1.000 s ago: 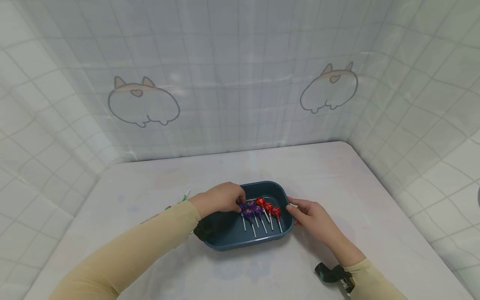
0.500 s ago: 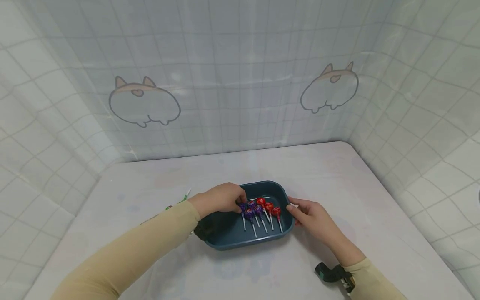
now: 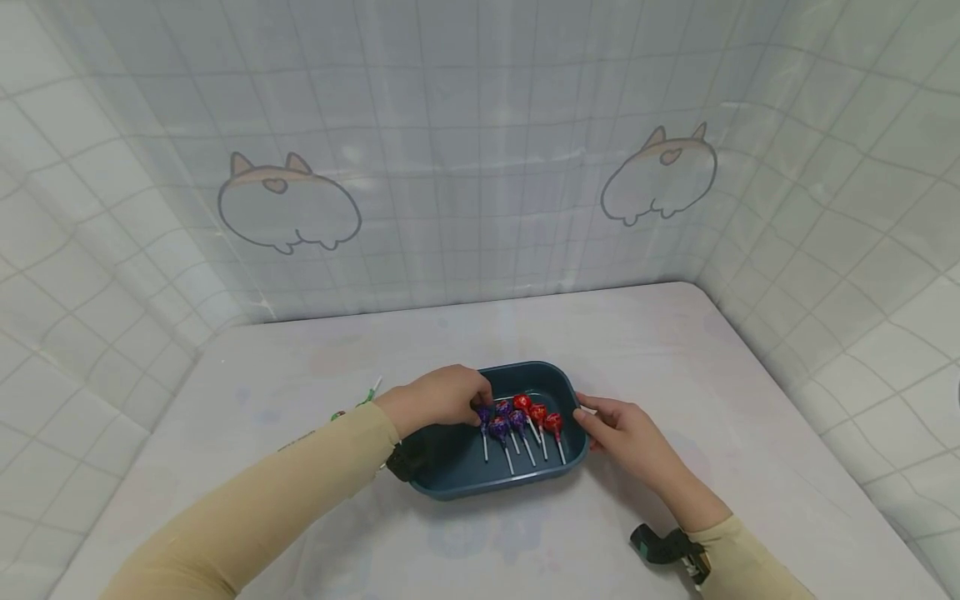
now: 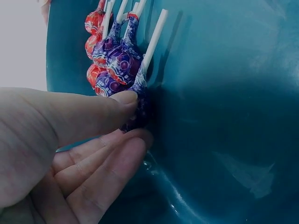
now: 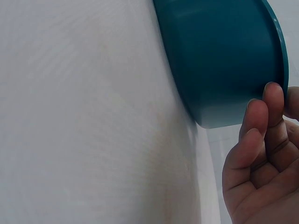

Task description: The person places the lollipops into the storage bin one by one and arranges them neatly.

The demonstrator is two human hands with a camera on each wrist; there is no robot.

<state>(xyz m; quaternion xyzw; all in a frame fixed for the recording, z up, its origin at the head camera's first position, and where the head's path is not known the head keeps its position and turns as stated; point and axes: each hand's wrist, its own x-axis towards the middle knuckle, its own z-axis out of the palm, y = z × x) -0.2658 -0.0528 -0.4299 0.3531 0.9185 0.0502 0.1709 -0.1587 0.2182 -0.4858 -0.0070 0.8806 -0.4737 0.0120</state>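
In the head view my left hand (image 3: 448,393) reaches into a dark teal tray (image 3: 480,490). Its thumb and fingers pinch the wrapped head of the leftmost purple lollipop (image 4: 141,80), whose white stick points away from the palm in the left wrist view. Several other purple lollipops (image 3: 517,421) lie side by side in the tray, with red lollipops (image 3: 552,423) to their right. My right hand (image 3: 626,437) grips the tray's right end, thumb at the rim and fingers against the outer wall (image 5: 224,74). The fingers partly hide the pinched candy.
Past my left sleeve (image 3: 300,467) a green-wrapped lollipop (image 3: 372,392) shows on the white-covered table (image 3: 630,333), mostly hidden by the arm. Pale grid-patterned sheets (image 3: 480,167) enclose the table at the back and sides. A black wrist camera (image 3: 667,550) sits on my right wrist.
The stick of the pinched purple lollipop has swung very slightly to the left. Both hands, the tray and the other lollipops stay nearly where they were.
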